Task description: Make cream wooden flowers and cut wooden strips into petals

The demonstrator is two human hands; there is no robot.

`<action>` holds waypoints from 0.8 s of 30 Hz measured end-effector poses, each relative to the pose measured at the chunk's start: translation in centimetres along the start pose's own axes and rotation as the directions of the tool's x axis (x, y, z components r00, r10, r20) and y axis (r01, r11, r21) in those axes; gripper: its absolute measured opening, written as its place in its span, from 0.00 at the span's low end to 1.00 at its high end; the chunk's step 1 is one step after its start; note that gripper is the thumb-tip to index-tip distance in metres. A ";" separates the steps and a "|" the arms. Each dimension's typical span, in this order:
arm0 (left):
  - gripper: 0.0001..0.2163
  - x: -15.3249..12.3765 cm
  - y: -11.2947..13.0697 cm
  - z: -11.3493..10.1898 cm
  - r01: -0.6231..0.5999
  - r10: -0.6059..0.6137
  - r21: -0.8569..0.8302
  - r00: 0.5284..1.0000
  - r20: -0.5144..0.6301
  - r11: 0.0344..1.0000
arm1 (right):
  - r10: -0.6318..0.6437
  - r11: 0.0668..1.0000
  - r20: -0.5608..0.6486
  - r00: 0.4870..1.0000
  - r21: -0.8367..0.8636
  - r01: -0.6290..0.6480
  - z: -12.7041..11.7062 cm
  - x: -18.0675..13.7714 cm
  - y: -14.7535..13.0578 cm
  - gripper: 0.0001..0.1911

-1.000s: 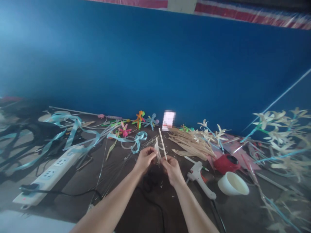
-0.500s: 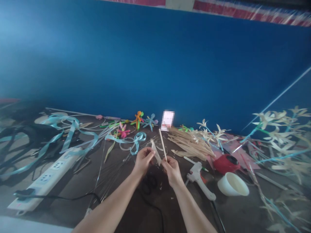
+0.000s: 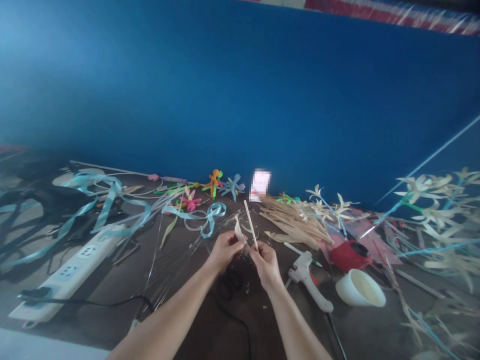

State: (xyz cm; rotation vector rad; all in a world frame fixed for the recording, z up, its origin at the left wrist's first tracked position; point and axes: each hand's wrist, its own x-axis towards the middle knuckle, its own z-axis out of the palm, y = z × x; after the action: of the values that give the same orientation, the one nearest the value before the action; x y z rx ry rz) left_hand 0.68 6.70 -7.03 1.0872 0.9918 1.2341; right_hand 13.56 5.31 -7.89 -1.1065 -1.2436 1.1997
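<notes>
Near the middle of the table, my left hand (image 3: 226, 252) pinches a pale strip of dried husk (image 3: 240, 234) between thumb and fingers. The strip's upper end stands up and curls; its lower end runs toward the fingers of my right hand (image 3: 266, 264). That hand is closed on a thin, light-coloured stick (image 3: 249, 220), which points up and away from me, slightly tilted to the left. Whether the right fingers also grip the strip's lower end I cannot tell. Dark scissors (image 3: 229, 286) lie on the table just below my hands, partly in shadow.
Right of my hands lie a white glue gun (image 3: 309, 285), a white cup (image 3: 360, 288), a red object (image 3: 348, 256) and a pile of dried husks (image 3: 292, 222). Husk flowers (image 3: 431, 200) stand far right. At left are a power strip (image 3: 73, 272), blue ribbon (image 3: 108, 200) and wires (image 3: 176, 270).
My left hand has shifted slightly right and down, closer to the right hand, and the husk strip has bent and curled. The stick stays in my right hand. The view has turned slightly.
</notes>
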 end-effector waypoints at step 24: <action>0.08 0.3 0.0 -0.3 -0.085 0.093 0.070 0.989 -0.117 0.994 | 0.138 0.985 0.043 0.989 0.096 -0.142 0.1 0.2 0.4 0.10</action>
State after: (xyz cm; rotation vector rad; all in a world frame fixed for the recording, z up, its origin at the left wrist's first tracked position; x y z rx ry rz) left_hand 0.39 7.06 -7.14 1.1283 1.0910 1.3612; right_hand 13.40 5.55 -8.24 -1.1183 -1.1359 1.3777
